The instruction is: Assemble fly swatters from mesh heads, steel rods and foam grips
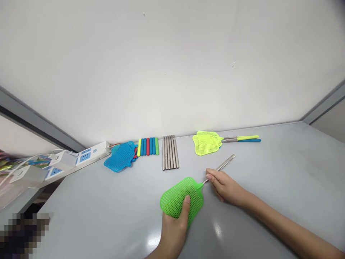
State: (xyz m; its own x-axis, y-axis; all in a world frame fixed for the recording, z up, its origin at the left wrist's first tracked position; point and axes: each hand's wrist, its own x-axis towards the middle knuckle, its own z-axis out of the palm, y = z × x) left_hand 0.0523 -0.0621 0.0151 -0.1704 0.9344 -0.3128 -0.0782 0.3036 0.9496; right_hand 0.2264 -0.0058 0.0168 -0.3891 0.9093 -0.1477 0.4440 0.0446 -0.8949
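My left hand [176, 223] grips a green perforated fly swatter head [179, 196], thumb on top and the other fingers hidden beneath it. A metal rod [225, 162] meets the neck of that head, and my right hand [222, 185] is closed around the rod near the joint. The rod's far end points up and to the right, bare of any grip sleeve. Beyond my hands, a row of several metal rods [170, 153] lies side by side. Left of them are several coloured handle sleeves [148, 146] in yellow, blue, red and green.
Blue fly swatter heads [120, 157] are stacked at the left beside a white power strip [93, 153] with plugged-in adapters [63, 160]. Fly swatters with yellow heads [207, 143] and yellow and blue handles [248, 139] lie near the wall. A blurred patch covers the lower left corner.
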